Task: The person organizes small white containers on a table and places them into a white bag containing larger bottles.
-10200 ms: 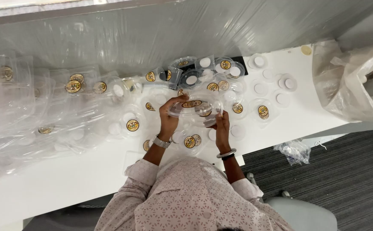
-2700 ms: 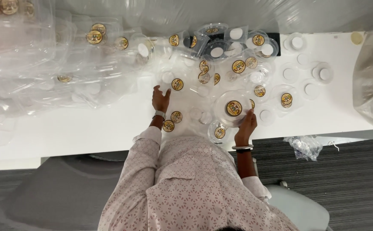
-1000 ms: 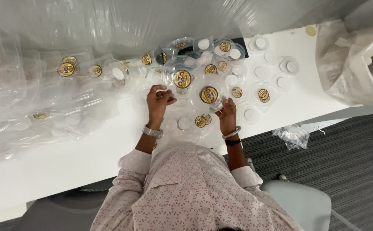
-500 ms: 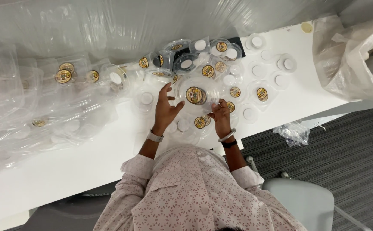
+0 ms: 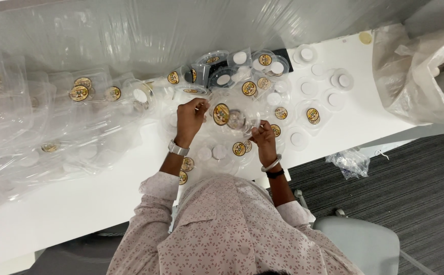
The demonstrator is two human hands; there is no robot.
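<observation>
While both hands work close together above the white worktop [image 5: 54, 209], the left hand [image 5: 190, 118] has its fingers [image 5: 199, 105] curled around the left rim of a clear round plastic container [image 5: 234, 118], and the right hand [image 5: 263, 137] pinches the same container from its lower right edge with fingers bent tight. A round gold-and-black sticker [image 5: 221, 114] sits on the container, just right of the left fingers. Beyond the fingers, near the far edge of the worktop, lie more clear plastic cups and lids [image 5: 262, 71], several bearing the same gold stickers, others showing plain white discs. Well to the left of the left hand spreads a heap of crumpled clear plastic packaging [image 5: 44, 127]. Far right of the right hand slumps a translucent plastic bag [image 5: 415, 76].
</observation>
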